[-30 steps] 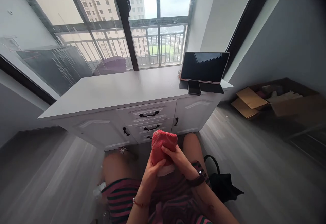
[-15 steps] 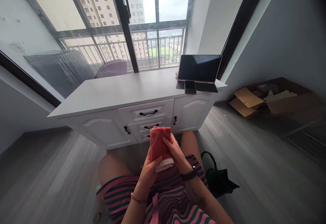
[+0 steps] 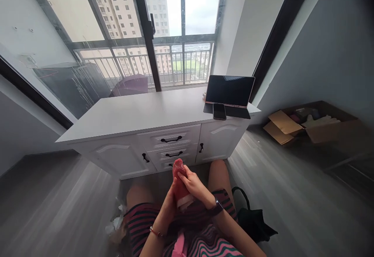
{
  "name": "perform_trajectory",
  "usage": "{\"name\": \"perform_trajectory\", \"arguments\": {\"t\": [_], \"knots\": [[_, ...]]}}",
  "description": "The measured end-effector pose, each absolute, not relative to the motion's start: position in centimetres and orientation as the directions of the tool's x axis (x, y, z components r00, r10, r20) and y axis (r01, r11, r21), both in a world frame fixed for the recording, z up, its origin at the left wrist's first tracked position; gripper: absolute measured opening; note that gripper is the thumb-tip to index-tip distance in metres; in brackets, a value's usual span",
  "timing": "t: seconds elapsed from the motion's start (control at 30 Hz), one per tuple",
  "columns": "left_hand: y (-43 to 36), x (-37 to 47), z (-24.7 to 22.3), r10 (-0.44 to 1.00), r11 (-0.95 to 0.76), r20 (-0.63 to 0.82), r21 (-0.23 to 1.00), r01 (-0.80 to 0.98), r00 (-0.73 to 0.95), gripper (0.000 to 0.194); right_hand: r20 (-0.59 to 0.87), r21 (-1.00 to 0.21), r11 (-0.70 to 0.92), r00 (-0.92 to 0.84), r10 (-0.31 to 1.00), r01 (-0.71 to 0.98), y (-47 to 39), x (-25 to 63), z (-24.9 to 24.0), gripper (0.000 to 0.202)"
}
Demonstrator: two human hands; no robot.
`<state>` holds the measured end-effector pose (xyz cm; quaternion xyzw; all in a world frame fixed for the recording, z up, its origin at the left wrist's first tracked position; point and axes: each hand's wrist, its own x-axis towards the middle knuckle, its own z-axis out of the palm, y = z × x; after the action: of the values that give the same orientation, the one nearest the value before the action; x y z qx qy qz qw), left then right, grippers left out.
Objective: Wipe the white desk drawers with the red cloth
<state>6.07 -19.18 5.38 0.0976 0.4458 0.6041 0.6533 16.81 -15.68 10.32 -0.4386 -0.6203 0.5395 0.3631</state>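
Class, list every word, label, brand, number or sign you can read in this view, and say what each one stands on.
None: no text can be read.
Tablet: dark screen; the tiny marks along its lower edge are too small to read.
Phone: dark face, no legible text.
Cardboard box: no lettering can be made out; that side is blurred.
Red cloth: no readable label.
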Motion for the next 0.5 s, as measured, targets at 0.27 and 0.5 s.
{"name": "perform_trajectory", "arguments": {"t": [0.27,0.5], "knots": [[-19.7,4.2,9.6,0.788,0.434,-0.596,0.363,-0.824,0.152,0.045,-0.038,-0.999,-0.026,-0.392,0.919,0.037,-14.4,15.0,8.8,0.033],[-19.4,5.0,9.4,0.761,0.370,-0.645,0.349,-0.861,0.065,0.039,-0.053,-0.998,-0.045,-0.259,0.965,0.036,-14.5,14.5,8.0,0.028]]}}
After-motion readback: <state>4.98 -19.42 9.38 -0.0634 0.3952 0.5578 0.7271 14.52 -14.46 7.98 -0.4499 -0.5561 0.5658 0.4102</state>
